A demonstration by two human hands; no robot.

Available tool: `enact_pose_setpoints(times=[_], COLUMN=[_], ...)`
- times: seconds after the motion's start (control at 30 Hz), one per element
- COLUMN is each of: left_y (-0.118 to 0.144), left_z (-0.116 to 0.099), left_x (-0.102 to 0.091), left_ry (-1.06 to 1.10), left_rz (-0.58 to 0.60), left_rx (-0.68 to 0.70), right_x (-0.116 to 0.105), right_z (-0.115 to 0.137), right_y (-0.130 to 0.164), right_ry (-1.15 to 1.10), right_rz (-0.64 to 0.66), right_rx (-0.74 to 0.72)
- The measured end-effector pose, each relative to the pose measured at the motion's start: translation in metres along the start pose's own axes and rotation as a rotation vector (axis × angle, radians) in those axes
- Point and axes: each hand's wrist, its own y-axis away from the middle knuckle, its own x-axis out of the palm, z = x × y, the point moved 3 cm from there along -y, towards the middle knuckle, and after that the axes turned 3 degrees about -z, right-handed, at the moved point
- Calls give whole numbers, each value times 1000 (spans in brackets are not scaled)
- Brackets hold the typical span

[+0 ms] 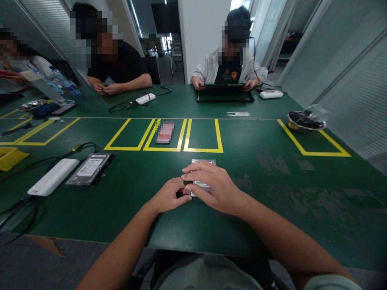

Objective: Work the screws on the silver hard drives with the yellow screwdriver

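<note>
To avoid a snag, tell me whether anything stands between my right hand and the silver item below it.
Nothing visible does: the right hand arches over the silver item, hiding part of it. The left hand is close by at the item's left side, not visibly in between. Under the palm, I cannot tell.

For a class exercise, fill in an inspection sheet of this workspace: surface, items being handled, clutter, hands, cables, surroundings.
Surface: green table marked with yellow tape outlines; scuffs at right.
Items being handled: silver hard drive, partly hidden by the hands.
Clutter: labelled hard drive beside a white power bank; yellow bin at the left edge; blurred pink item within one outline; metal bowl at right.
Hands: left hand at the drive's left side, right hand over it; exact grip hidden.
Cables: black cables around the power bank; more in the bowl.
Surroundings: person in black and person in a white jacket across the table.
</note>
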Motion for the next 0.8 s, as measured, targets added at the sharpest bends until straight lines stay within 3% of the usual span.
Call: enact_pose_setpoints(times=[0.27,0.8], left_y=[0,1], left_z=[1,2], left_x=[0,1], left_ry=[-14,-4], left_rz=[21,7], left_rx=[-23,-13], right_x=[-1,0], right_z=[-4,-1], right_y=[1,0], right_ry=[50,34], right_rz=[-8,-6], right_rx=[46,-28])
